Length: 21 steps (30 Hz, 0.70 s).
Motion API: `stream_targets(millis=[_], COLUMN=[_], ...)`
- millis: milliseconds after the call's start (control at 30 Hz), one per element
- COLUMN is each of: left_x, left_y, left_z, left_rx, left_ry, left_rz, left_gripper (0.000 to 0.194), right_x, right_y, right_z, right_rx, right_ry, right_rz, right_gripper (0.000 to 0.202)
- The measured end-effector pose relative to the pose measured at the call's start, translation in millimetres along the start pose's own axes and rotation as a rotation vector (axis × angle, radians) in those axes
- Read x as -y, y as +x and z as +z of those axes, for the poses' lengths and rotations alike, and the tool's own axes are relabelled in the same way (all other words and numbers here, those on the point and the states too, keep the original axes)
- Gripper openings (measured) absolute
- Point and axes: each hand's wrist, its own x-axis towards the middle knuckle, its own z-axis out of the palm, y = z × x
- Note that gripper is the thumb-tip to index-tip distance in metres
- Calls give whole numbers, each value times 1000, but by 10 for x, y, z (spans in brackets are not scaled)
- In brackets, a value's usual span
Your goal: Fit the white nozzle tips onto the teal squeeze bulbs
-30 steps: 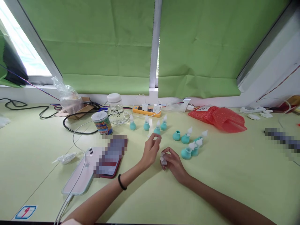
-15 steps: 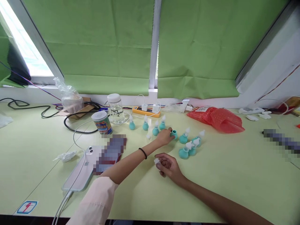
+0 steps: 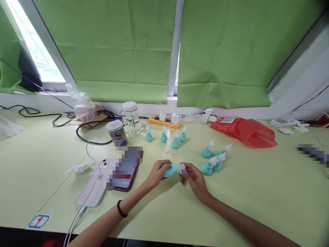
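My left hand (image 3: 158, 174) is closed around a teal bulb (image 3: 170, 170), its open neck pointing right. Close beside that neck, my right hand (image 3: 194, 177) pinches a small translucent white piece (image 3: 182, 168); whether the two parts touch is hard to tell. Several teal bulbs with white tips stand to the right, among them one at the front (image 3: 207, 168) and one behind (image 3: 206, 152). More stand further back, such as the one at the left (image 3: 148, 136). Between them lies a narrow white item (image 3: 167, 145).
Two phones, a pale one (image 3: 96, 183) and a dark one (image 3: 125, 183), lie at the left with white cables. Behind are a can (image 3: 117, 133), a clear jar (image 3: 131, 120), an orange power strip (image 3: 164, 121) and a red plastic bag (image 3: 244, 132).
My left hand has come back from the bulb group towards my right hand, bringing the open teal bulb with it. My right hand still holds the white piece. The view has shifted slightly.
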Motion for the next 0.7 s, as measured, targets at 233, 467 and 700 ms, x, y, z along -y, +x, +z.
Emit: stream_targets(millis=[233,467,700], left_x=[141,124,119], left_y=[38,33,6], left_z=[-75,-150,-164], left_rx=[146,214,319], left_ry=[-149,51,176], left_rz=[-179,-121,-72], left_gripper=[28,28,31], right_x=[49,128,186], right_y=[45,79,94], right_z=[-103,-151,-197], right_rx=[67,224,295], right_ry=[-94,-241,-414], right_rz=[4,-84,-189], right_gripper=[28,24,16])
